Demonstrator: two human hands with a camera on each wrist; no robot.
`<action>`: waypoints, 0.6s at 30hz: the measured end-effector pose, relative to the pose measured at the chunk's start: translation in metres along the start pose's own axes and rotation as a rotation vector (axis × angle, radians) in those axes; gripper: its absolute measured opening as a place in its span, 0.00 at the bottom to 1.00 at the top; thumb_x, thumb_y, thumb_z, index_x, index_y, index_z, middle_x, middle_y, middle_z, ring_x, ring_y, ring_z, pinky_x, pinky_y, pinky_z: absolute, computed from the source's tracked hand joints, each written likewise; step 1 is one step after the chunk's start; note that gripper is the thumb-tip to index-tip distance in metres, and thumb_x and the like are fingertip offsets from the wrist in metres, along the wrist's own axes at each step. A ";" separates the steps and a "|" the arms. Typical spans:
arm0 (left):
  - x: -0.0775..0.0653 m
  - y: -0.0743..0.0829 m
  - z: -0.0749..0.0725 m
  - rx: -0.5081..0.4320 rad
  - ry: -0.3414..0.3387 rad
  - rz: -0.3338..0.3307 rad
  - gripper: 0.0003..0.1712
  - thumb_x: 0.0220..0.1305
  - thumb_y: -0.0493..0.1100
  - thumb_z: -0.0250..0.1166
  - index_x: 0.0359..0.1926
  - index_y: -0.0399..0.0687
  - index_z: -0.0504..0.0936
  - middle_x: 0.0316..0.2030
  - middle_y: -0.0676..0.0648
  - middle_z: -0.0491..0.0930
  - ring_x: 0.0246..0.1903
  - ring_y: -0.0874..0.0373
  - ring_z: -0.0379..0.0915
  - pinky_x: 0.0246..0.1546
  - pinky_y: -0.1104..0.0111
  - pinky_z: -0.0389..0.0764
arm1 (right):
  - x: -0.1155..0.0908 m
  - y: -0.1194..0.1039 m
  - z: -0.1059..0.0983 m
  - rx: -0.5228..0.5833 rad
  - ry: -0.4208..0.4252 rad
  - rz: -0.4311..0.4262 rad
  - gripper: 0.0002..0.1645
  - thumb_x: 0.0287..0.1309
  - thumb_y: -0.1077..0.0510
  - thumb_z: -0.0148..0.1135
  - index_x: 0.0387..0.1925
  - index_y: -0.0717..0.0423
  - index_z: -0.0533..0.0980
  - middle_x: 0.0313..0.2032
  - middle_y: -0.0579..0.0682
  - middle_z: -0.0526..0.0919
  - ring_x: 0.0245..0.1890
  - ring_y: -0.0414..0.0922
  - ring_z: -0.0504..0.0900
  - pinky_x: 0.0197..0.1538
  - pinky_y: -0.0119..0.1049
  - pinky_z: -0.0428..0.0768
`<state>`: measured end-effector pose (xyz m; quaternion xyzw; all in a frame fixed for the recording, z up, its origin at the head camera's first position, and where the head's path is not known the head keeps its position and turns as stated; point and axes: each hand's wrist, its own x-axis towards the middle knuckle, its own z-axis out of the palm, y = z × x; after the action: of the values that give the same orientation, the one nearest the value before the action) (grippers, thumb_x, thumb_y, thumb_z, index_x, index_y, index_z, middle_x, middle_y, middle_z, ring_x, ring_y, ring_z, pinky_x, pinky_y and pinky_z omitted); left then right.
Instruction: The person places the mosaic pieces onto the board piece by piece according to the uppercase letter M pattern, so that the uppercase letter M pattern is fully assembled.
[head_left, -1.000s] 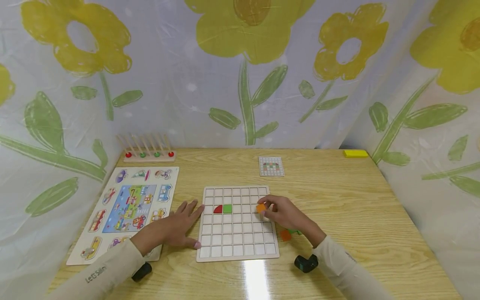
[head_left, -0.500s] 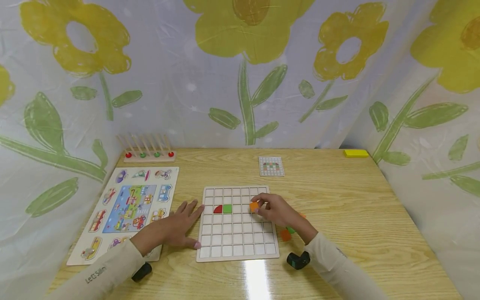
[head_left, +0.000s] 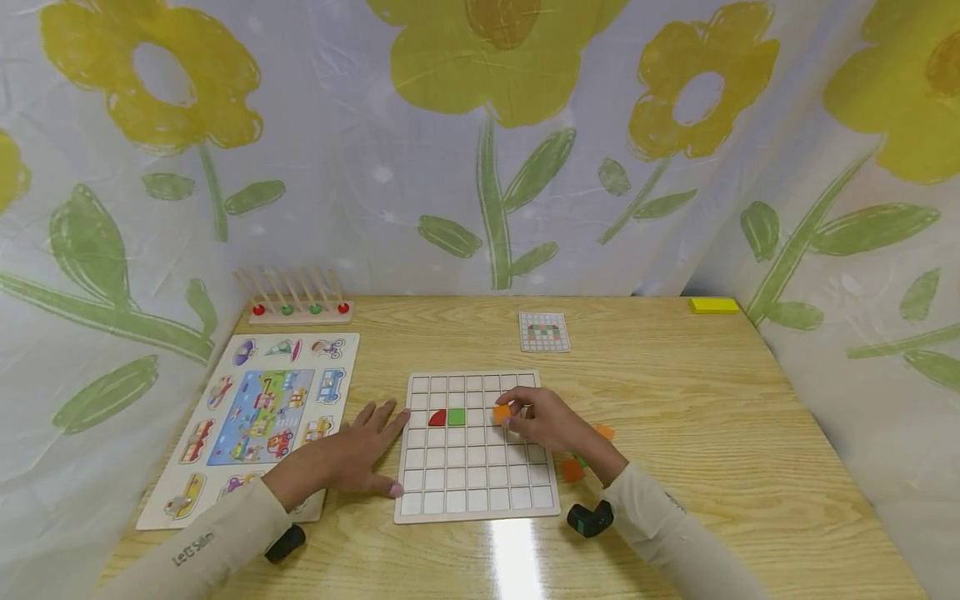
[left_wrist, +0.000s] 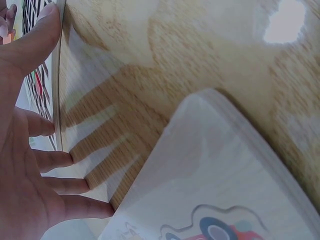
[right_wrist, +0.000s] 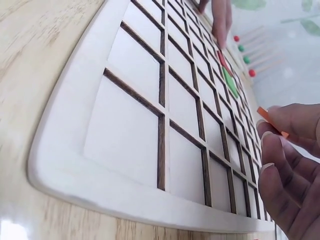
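Note:
A pale wooden grid board (head_left: 455, 502) lies on the table. One row of it holds a red quarter-circle tile (head_left: 438, 418) and, beside that on the right, a green square tile (head_left: 456, 417). My right hand (head_left: 543, 419) pinches an orange square tile (head_left: 502, 413) over the same row, two or so cells right of the green one; the right wrist view shows this orange tile (right_wrist: 270, 120) tilted, above the board. With fingers spread, my left hand (head_left: 358, 454) rests along the board's left edge, thumb and a fingertip touching it.
Loose orange (head_left: 573, 471) and green tiles lie right of the board, partly under my right forearm. A small pattern card (head_left: 544, 332) sits behind it. To the left are a picture puzzle board (head_left: 341, 342) and a peg stand (head_left: 300, 317). A yellow block (head_left: 714, 306) lies at the back right.
My right hand has moved left across the board with the orange tile, from near its right edge toward the green tile. The left hand has stayed in place.

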<state>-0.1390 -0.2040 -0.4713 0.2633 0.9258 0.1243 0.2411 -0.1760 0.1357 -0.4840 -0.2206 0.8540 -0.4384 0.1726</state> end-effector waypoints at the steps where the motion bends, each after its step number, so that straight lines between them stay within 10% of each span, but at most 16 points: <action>1: 0.000 0.000 0.000 0.000 0.000 0.001 0.65 0.56 0.72 0.67 0.80 0.42 0.47 0.78 0.30 0.42 0.75 0.25 0.37 0.64 0.28 0.56 | 0.001 0.000 0.000 0.003 0.000 -0.002 0.18 0.65 0.63 0.65 0.56 0.58 0.79 0.39 0.51 0.81 0.22 0.38 0.71 0.27 0.28 0.73; 18: -0.002 0.001 -0.001 0.002 0.005 0.004 0.66 0.56 0.72 0.67 0.80 0.41 0.47 0.78 0.30 0.42 0.75 0.25 0.38 0.63 0.29 0.56 | 0.014 -0.003 0.009 0.042 -0.005 0.001 0.17 0.64 0.64 0.66 0.54 0.60 0.79 0.36 0.52 0.80 0.24 0.39 0.74 0.27 0.29 0.73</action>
<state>-0.1374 -0.2042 -0.4689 0.2651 0.9260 0.1247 0.2382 -0.1829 0.1208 -0.4884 -0.2174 0.8443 -0.4557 0.1795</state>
